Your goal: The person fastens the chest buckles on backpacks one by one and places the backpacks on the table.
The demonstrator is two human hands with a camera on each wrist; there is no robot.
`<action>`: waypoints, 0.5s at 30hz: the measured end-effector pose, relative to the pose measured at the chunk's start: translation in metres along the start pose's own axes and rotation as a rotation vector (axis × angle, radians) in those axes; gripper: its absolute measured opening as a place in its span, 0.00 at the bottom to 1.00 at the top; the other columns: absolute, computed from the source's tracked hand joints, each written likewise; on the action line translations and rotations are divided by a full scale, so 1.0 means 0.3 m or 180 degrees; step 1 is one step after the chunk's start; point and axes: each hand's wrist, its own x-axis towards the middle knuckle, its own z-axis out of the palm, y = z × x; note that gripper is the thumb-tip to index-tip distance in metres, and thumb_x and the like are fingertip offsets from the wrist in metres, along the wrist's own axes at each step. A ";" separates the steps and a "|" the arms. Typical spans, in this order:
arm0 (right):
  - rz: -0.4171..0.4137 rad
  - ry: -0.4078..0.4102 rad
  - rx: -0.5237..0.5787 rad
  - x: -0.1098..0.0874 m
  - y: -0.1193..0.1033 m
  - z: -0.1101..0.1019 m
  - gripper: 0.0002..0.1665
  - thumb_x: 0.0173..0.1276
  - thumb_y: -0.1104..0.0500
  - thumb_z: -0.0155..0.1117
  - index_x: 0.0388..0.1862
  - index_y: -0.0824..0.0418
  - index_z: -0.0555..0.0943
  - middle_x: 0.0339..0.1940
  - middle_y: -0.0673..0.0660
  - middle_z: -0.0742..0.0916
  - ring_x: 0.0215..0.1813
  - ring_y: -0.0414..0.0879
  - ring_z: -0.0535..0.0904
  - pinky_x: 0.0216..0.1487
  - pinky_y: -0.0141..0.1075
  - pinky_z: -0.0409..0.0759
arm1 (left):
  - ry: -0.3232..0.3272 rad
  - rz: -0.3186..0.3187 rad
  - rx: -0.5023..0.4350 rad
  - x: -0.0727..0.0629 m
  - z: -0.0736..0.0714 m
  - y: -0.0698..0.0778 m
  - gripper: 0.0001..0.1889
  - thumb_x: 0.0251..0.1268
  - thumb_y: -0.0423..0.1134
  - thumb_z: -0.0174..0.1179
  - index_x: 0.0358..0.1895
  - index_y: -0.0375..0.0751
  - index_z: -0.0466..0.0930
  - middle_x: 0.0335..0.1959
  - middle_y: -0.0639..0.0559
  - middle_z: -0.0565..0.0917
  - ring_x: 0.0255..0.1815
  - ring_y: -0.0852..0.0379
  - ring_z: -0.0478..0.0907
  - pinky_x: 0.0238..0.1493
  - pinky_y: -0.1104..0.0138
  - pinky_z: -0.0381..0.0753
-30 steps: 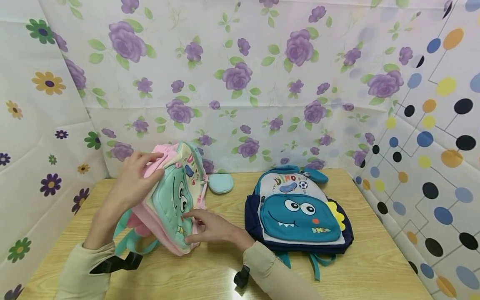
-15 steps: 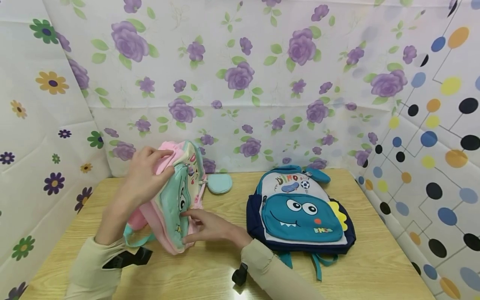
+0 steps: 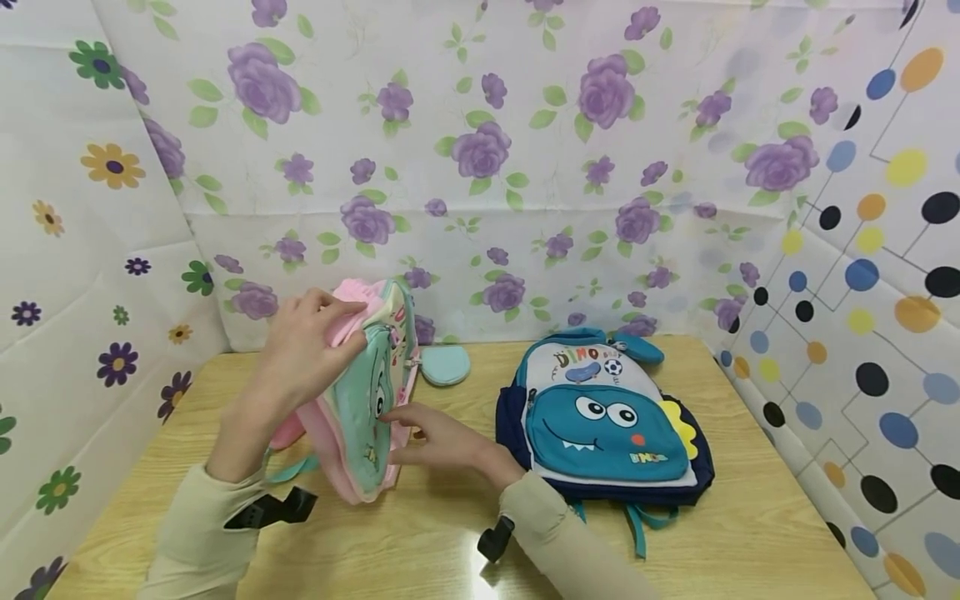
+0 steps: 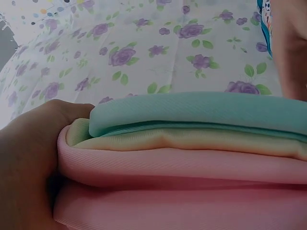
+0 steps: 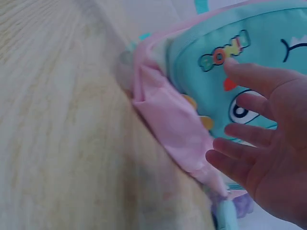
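Observation:
A pink and mint-green children's backpack [image 3: 362,400] stands tilted on edge at the left of the table, its dinosaur face turned to the right. My left hand [image 3: 303,354] grips its upper left side; in the left wrist view the thumb and fingers wrap round the pink and mint layers [image 4: 192,167]. My right hand [image 3: 442,442] is at the front pocket, fingers spread and fairly straight. From the right wrist, the fingers [image 5: 252,134] overlap the eye and the lettering. A light blue pouch [image 3: 446,366] hangs from the backpack's zip and lies on the table.
A blue and navy dinosaur backpack [image 3: 607,425] lies face up on the right of the wooden table [image 3: 420,542], straps towards the front edge. Flowered cloth [image 3: 480,250] hangs behind, and dotted cloth [image 3: 862,333] closes the right side.
The pink backpack has been turned more edge-on, its front facing further right. My left hand has moved right with it, while my right hand stays by the front pocket.

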 end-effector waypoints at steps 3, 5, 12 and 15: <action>-0.0055 0.0083 0.0048 -0.010 -0.015 -0.027 0.33 0.71 0.48 0.64 0.72 0.53 0.70 0.71 0.50 0.74 0.70 0.49 0.72 0.66 0.39 0.75 | -0.0012 0.0014 0.0034 0.001 0.003 0.009 0.24 0.67 0.47 0.56 0.64 0.44 0.78 0.55 0.38 0.74 0.56 0.35 0.66 0.54 0.43 0.64; -0.0108 0.0142 0.0070 -0.015 -0.023 -0.042 0.32 0.72 0.49 0.63 0.72 0.54 0.70 0.70 0.51 0.75 0.69 0.49 0.73 0.65 0.37 0.76 | -0.0027 0.0019 0.0048 0.002 0.006 0.014 0.24 0.68 0.48 0.56 0.64 0.44 0.78 0.56 0.38 0.74 0.57 0.35 0.66 0.55 0.42 0.64; -0.0331 0.0348 0.0118 -0.031 -0.056 -0.091 0.28 0.74 0.51 0.61 0.70 0.57 0.72 0.67 0.54 0.79 0.67 0.49 0.77 0.61 0.36 0.78 | 0.0004 0.0122 0.0091 0.003 0.015 0.038 0.23 0.67 0.47 0.57 0.62 0.44 0.79 0.55 0.39 0.75 0.54 0.38 0.68 0.58 0.43 0.63; -0.0351 0.0471 0.0171 -0.043 -0.077 -0.112 0.27 0.75 0.50 0.59 0.69 0.58 0.72 0.66 0.56 0.80 0.65 0.50 0.78 0.59 0.35 0.78 | 0.0030 0.0145 0.0096 0.006 0.023 0.047 0.23 0.67 0.47 0.56 0.62 0.43 0.80 0.54 0.40 0.75 0.52 0.40 0.68 0.57 0.44 0.63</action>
